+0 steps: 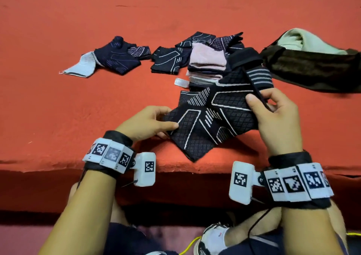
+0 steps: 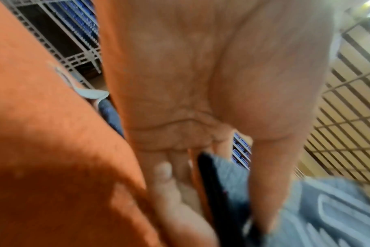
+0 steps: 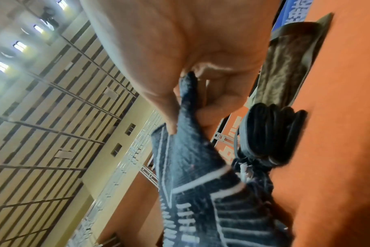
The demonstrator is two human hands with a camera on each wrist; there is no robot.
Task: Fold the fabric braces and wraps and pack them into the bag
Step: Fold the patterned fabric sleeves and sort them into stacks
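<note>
A dark knit brace [image 1: 207, 122] with white line patterns is held just above the near edge of the red table [image 1: 78, 102]. My left hand [image 1: 150, 122] pinches its left edge, thumb on top. At the brace's right side my right hand [image 1: 271, 110] grips the fabric together with a thin black strap [image 1: 257, 92]. In the right wrist view the thumb and fingers curl round the brace [image 3: 190, 150]. The left wrist view shows my fingers [image 2: 169, 183] against the brace's dark edge [image 2: 213, 192]. A dark mesh bag [image 1: 312, 67] lies open at the right.
Behind the held brace sits a stack of folded pink and grey wraps [image 1: 207, 63]. Two folded dark braces [image 1: 121, 57] [image 1: 170, 61] lie further left, one with a pale grey cuff. A pale green cloth [image 1: 298, 40] sits in the bag. The table's front edge [image 1: 117, 167] runs below my wrists.
</note>
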